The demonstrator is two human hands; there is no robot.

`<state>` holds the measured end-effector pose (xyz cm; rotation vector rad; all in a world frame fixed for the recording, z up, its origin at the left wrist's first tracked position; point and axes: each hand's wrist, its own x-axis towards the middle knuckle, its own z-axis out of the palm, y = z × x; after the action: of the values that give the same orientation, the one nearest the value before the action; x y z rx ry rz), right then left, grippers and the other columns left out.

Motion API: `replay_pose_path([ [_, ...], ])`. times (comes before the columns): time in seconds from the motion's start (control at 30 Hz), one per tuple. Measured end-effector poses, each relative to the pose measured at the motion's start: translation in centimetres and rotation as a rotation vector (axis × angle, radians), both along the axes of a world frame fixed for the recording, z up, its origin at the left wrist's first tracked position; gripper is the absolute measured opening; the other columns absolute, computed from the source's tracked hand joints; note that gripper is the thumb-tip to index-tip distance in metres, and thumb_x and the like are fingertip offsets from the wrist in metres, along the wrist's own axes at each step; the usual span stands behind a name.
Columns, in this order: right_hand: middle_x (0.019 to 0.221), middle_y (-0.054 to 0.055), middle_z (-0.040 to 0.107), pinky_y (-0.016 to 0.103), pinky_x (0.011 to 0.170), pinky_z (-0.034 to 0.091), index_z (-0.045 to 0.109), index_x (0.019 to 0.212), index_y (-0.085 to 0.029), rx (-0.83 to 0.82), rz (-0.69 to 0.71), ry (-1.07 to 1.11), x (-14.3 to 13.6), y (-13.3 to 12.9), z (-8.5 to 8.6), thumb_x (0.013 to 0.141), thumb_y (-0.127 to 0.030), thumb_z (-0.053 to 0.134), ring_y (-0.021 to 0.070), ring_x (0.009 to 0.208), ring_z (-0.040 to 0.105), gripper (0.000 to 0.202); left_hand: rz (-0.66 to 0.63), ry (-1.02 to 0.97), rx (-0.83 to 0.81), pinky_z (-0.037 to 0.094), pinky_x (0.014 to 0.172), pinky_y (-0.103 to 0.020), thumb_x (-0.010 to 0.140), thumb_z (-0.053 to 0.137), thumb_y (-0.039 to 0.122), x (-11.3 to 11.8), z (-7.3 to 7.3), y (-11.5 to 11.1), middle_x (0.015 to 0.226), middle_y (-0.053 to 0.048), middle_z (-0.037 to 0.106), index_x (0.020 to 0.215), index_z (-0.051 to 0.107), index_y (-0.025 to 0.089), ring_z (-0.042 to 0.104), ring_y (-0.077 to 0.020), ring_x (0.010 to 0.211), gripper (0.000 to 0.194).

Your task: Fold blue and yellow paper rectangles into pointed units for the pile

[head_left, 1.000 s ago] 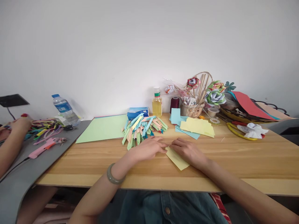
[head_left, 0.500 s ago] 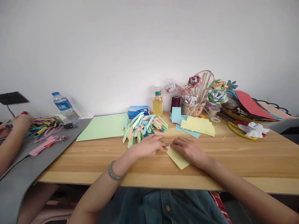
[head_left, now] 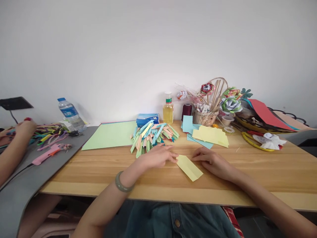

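A small yellow sheet of paper (head_left: 189,168) with a crease along it lies slantwise on the wooden table in front of me. My left hand (head_left: 158,155) rests palm down, fingers stretched out, its fingertips touching the paper's upper left corner. Just right of the sheet is my right hand (head_left: 214,162), its fingers loosely bent and apart, with nothing visible in them. A pile of folded paper strips (head_left: 152,134) in green, blue and peach lies just beyond my left hand. Yellow paper pieces (head_left: 210,135) overlap blue ones (head_left: 187,124) beyond my right hand.
At the back stand a tissue pack (head_left: 148,119), a bottle of yellow liquid (head_left: 168,114), a thread spool (head_left: 186,111) and a basket (head_left: 205,118) with paper flowers. A large green sheet (head_left: 109,135) lies left. Another person's hand (head_left: 26,129) is near a pink glue gun (head_left: 49,153).
My right hand has lifted off the yellow paper and moved right, uncovering the sheet. The left hand stays at its corner. The view has shifted slightly.
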<state>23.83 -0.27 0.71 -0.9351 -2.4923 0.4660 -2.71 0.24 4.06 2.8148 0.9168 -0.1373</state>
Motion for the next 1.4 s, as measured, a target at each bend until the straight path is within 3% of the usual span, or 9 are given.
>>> replay_pose_path([
  [0.13,0.108,0.008,0.057,0.034,0.085,0.045,0.065,0.095,-0.021,-0.230,0.027,0.076,0.6,-1.3,1.1,0.083,-0.018,0.045,0.0195,0.098,0.056,0.024,0.000,-0.005,-0.023,0.024,0.102,-0.056,0.074,0.036,-0.007,-0.1,0.1,0.0,0.133,0.003,0.048,0.116,0.058,0.029,0.025,-0.0242,0.135,0.060],
  [0.27,0.105,0.008,0.059,0.033,0.081,0.046,0.068,0.084,-0.021,-0.327,0.090,0.065,-0.1,-1.9,1.0,0.086,-0.025,0.047,0.0194,0.095,0.057,0.021,0.004,-0.007,-0.068,0.020,0.103,-0.059,0.073,0.034,-0.008,-0.5,-0.3,0.3,0.136,0.004,0.045,0.120,0.055,0.031,0.022,-0.0247,0.136,0.065],
  [0.4,0.096,0.008,0.061,0.030,0.077,0.047,0.070,0.082,-0.021,-0.277,0.078,0.062,-0.5,-1.8,0.2,0.085,-0.027,0.051,0.0178,0.087,0.059,0.020,-0.050,-0.029,-0.138,0.020,0.106,-0.055,0.070,0.032,-0.010,-1.1,-0.6,1.3,0.140,0.008,0.039,0.120,0.053,0.036,0.021,-0.0211,0.136,0.072],
  [0.5,0.093,0.007,0.063,0.029,0.073,0.047,0.069,0.085,-0.021,-0.134,0.010,0.018,-0.9,-2.0,-0.2,0.087,-0.024,0.048,0.0175,0.083,0.060,0.021,-0.065,-0.142,-0.065,0.024,0.107,-0.045,0.071,0.033,-0.010,-1.0,-0.2,1.5,0.141,0.008,0.038,0.113,0.061,0.032,0.024,-0.0182,0.135,0.066],
  [0.67,0.088,0.007,0.064,0.029,0.066,0.046,0.068,0.088,-0.023,0.092,-0.179,-0.105,-2.5,-2.2,-0.3,0.087,-0.021,0.045,0.0205,0.081,0.060,0.023,0.024,-0.390,0.077,0.039,0.097,-0.033,0.082,0.040,0.002,0.1,0.5,0.3,0.115,0.002,0.062,0.105,0.067,0.027,0.046,-0.0163,0.111,0.043],
  [0.77,0.086,0.006,0.064,0.028,0.066,0.046,0.068,0.086,-0.021,0.034,-0.163,-0.073,-3.3,-1.4,-0.1,0.085,-0.021,0.049,0.0191,0.079,0.060,0.019,-0.065,-0.321,0.076,0.041,0.091,-0.029,0.083,0.042,0.003,0.8,0.0,-0.2,0.103,0.000,0.067,0.104,0.067,0.024,0.049,-0.0161,0.103,0.038],
  [0.93,0.083,0.005,0.065,0.026,0.065,0.046,0.067,0.085,-0.018,-0.169,-0.108,0.039,-3.1,-0.2,-0.1,0.081,-0.023,0.053,0.0163,0.073,0.060,0.015,-0.126,-0.214,0.174,0.041,0.087,-0.029,0.085,0.044,0.006,1.0,-1.0,-0.3,0.104,-0.002,0.064,0.106,0.066,0.024,0.050,-0.0172,0.101,0.035],
  [1.17,0.080,0.004,0.065,0.026,0.066,0.044,0.066,0.079,-0.019,-0.197,-0.115,0.077,-3.3,-0.4,0.0,0.084,-0.028,0.050,0.0159,0.073,0.058,0.019,-0.141,-0.179,0.216,0.038,0.082,-0.027,0.087,0.046,0.010,0.9,-0.9,-0.6,0.102,-0.002,0.063,0.104,0.066,0.024,0.051,-0.0168,0.096,0.030],
  [1.4,0.069,0.002,0.060,0.026,0.057,0.040,0.064,0.073,-0.018,-0.193,-0.232,0.035,-3.8,-0.4,-0.1,0.082,-0.029,0.049,0.0147,0.061,0.054,0.021,-0.139,-0.181,0.231,0.038,0.080,-0.028,0.088,0.045,0.011,1.0,-0.9,-0.7,0.100,-0.002,0.063,0.101,0.067,0.022,0.052,-0.0176,0.095,0.028],
])
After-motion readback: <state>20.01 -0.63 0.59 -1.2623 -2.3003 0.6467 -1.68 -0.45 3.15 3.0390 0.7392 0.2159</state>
